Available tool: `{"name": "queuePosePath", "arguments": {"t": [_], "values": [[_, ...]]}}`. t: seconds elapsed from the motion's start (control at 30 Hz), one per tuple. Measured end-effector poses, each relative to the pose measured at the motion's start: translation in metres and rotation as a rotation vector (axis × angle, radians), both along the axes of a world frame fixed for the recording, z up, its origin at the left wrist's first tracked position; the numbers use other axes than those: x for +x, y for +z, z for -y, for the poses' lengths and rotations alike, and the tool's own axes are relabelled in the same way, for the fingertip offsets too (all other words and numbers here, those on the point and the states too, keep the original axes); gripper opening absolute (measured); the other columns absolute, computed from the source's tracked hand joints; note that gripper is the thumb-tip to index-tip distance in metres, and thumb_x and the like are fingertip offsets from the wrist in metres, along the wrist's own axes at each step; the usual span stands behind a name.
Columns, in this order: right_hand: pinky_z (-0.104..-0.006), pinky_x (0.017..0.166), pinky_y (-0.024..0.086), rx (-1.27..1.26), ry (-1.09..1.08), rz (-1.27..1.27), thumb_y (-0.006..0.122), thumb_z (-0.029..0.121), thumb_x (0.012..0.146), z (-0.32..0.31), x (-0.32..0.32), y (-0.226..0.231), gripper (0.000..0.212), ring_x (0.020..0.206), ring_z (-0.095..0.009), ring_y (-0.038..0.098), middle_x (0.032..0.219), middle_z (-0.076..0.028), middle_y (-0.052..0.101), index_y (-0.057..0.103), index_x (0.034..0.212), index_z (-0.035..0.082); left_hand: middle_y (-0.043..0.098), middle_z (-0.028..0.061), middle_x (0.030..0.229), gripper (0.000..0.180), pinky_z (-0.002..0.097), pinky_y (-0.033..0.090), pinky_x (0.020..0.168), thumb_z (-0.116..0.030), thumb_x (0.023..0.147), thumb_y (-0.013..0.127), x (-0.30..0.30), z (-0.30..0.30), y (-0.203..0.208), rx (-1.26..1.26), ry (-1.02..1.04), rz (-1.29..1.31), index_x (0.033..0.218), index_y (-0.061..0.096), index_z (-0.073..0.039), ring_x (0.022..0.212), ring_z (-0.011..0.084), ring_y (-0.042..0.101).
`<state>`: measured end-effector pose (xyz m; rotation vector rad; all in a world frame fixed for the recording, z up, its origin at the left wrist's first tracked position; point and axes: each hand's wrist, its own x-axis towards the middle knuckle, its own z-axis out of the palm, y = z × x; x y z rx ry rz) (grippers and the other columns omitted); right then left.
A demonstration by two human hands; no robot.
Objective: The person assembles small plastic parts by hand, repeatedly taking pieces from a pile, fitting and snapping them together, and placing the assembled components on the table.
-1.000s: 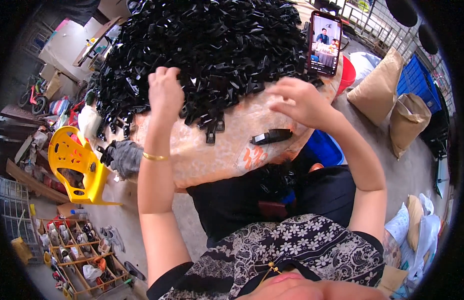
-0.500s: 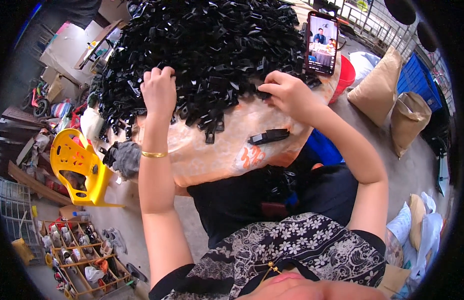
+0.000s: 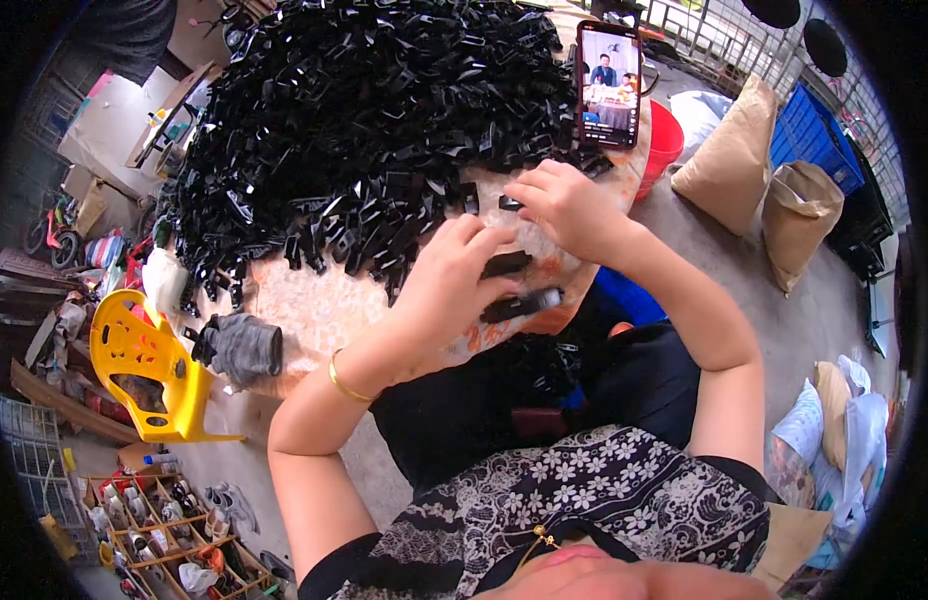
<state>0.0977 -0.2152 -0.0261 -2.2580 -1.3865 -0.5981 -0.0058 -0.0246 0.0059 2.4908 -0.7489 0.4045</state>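
Note:
A large heap of small black plastic pieces (image 3: 374, 110) covers the far part of a table with a pale orange patterned cover (image 3: 314, 305). My left hand (image 3: 454, 275) is at the near edge of the heap, thumb and fingers curled round a black plastic piece (image 3: 507, 263). Just below its thumb lies another dark piece (image 3: 524, 305), slightly blurred. To the right, my right hand (image 3: 564, 208) is bent over the cover, a small black plastic piece (image 3: 510, 203) at its pinched fingertips.
A phone (image 3: 609, 85) showing a video stands at the heap's right edge. Beyond it are a red bucket (image 3: 664, 140), brown sacks (image 3: 729, 160) and a blue crate (image 3: 812, 140). On the left are a grey cloth bundle (image 3: 246, 350), a yellow chair (image 3: 144, 370) and a wooden shoe rack (image 3: 169, 530).
My left hand has come from the heap's left side rightward and nearer, to the loose black pieces. The right hand stays near the heap's right edge. The whole view has shifted slightly.

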Motion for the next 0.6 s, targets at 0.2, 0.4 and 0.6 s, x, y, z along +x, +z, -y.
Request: {"name": "queuePosePath", "arguments": {"t": [0.2, 0.4, 0.6], "values": [[-0.0363, 0.072, 0.047, 0.235, -0.038, 0.082, 0.069, 0.007, 0.07, 0.0, -0.004, 0.022, 0.028, 0.081, -0.026, 0.058, 0.088, -0.009, 0.062, 0.065, 0.099, 0.006, 0.058, 0.012, 0.085, 0.037, 0.0365, 0.047, 0.073, -0.014, 0.071, 0.074, 0.001, -0.02, -0.001, 0.079, 0.111, -0.152, 0.103, 0.059, -0.004, 0.082, 0.0282, 0.057], [-0.0367, 0.064, 0.047, -0.024, -0.058, -0.108, 0.069, 0.016, 0.073, 0.007, -0.026, 0.031, 0.022, 0.074, -0.026, 0.06, 0.076, -0.011, 0.058, 0.067, 0.093, 0.007, 0.061, 0.0155, 0.088, 0.025, 0.0386, 0.048, 0.072, -0.011, 0.08, 0.062, -0.005, -0.001, 0.001, 0.041, 0.144, -0.188, 0.103, 0.059, -0.002, 0.08, 0.0324, 0.06], [-0.0438, 0.075, 0.048, -0.261, -0.001, -0.473, 0.067, 0.026, 0.077, 0.027, -0.03, 0.036, 0.032, 0.087, -0.035, 0.06, 0.091, -0.015, 0.063, 0.063, 0.102, 0.007, 0.062, 0.0203, 0.096, 0.027, 0.0393, 0.048, 0.076, -0.007, 0.084, 0.056, 0.004, -0.014, 0.002, -0.11, 0.108, -0.375, 0.11, 0.058, -0.002, 0.088, 0.034, 0.061]]}}
